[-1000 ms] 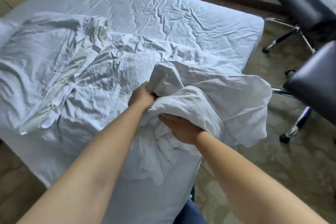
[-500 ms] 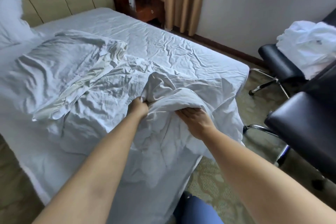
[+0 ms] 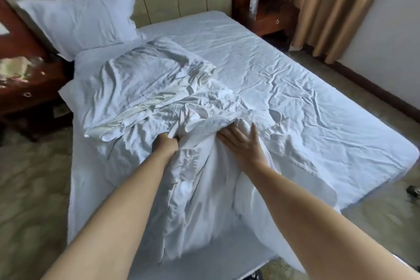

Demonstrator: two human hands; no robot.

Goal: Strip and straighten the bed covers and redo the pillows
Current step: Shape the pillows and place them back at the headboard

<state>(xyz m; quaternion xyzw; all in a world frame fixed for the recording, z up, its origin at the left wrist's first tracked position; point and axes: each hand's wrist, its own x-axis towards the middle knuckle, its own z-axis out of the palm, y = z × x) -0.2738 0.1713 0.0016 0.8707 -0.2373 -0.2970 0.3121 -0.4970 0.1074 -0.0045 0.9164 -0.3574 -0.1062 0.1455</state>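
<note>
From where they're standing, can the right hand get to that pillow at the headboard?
Probably not from here. The pillow leans at the far head end, while the right hand lies on the crumpled cover near the foot with the arm already stretched. Nothing blocks the way; it looks too far without stepping along the bed.

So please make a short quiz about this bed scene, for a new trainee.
1. True or false: the pillow lies at the foot of the bed.
2. Which hand grips a bunch of the crumpled cover in a fist? A) left hand B) right hand
3. Fill in: the bottle stands on the ___ beside the curtain.

Key: 1 false; 2 A; 3 nightstand.
</note>
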